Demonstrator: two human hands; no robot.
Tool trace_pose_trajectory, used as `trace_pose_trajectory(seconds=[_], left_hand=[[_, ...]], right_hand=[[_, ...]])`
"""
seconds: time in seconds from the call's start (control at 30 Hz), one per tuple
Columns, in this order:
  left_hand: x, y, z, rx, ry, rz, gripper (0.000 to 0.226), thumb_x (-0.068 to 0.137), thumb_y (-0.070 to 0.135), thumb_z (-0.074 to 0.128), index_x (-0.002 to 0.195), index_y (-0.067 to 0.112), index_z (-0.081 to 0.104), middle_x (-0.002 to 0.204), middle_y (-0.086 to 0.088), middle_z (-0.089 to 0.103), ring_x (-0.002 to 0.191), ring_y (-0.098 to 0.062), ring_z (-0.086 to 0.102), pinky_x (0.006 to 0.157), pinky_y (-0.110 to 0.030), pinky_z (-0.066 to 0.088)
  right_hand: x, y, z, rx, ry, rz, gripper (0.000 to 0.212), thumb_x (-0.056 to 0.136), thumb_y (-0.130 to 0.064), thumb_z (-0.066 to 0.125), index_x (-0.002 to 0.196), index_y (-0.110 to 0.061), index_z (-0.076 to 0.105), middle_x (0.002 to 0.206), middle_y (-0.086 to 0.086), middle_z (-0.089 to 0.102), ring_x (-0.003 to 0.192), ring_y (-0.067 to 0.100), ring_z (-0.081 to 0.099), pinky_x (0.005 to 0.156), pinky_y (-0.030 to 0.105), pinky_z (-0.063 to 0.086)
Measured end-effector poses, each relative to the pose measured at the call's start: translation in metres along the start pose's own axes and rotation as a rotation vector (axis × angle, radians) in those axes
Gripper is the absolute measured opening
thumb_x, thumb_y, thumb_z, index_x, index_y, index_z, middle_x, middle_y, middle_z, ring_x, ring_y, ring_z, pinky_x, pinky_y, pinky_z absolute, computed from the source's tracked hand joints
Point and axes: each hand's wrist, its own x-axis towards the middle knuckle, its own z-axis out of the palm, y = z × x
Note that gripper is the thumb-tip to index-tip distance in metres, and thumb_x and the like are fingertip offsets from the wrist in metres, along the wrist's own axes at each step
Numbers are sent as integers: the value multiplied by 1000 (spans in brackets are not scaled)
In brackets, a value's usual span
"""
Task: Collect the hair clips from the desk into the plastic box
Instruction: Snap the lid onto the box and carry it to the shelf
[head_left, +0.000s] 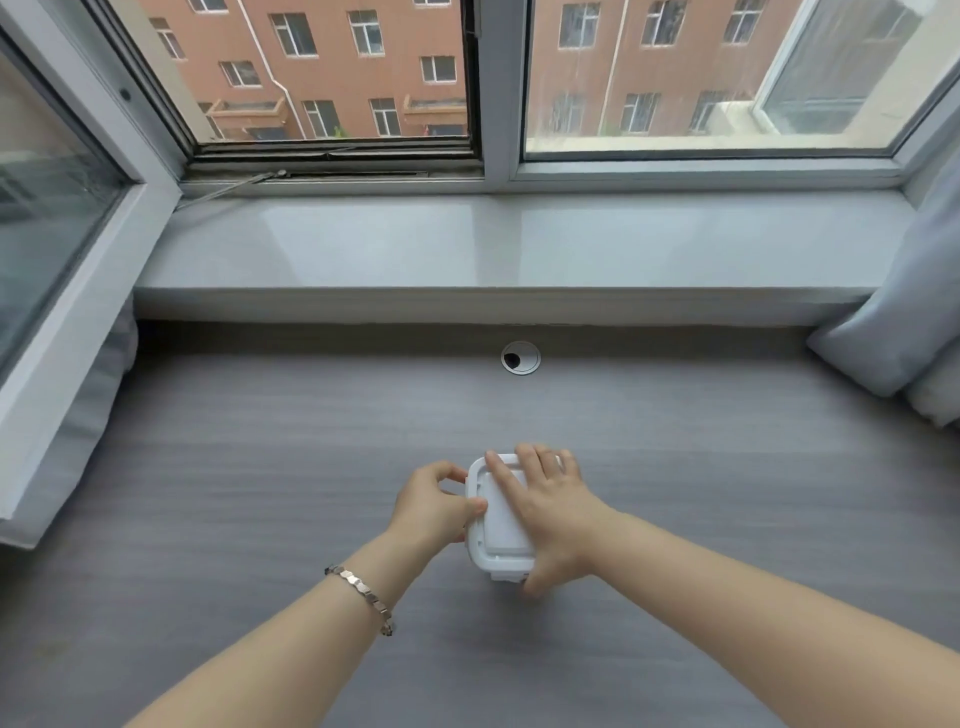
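I had the plastic box (501, 512) on the desk (260, 467), lid on. My right hand (550, 512) lay flat, fingers spread; my left hand (434, 506) pinched its side latch. It looked light, stiff and slippery, best gripped by the walls.

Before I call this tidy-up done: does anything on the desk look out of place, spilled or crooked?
Nothing stands out. The white box sits on the grey desk with its lid on, the right hand flat on top and the left hand at its side latch. No loose clips or spills show on the desk.
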Motion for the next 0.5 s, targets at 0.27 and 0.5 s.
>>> trace_pose_trajectory(seconds=[0.27,0.5], left_hand=[[0,-4,1,-12,15,7,22,83,1,67,101,10,60,77,-10,64,88,-34,68,82,-46,59],[1,-7,3,-8,27,32,23,83,6,66,105,13,62,76,-6,64,87,-31,69,85,-44,58]], right_hand=[[3,4,1,13,31,-48,124,58,-45,74,148,-15,-5,139,21,22,129,37,20,109,50,17],[-1,4,0,38,22,-34,119,63,-44,71,148,-15,-8,144,21,17,133,36,15,112,50,13]])
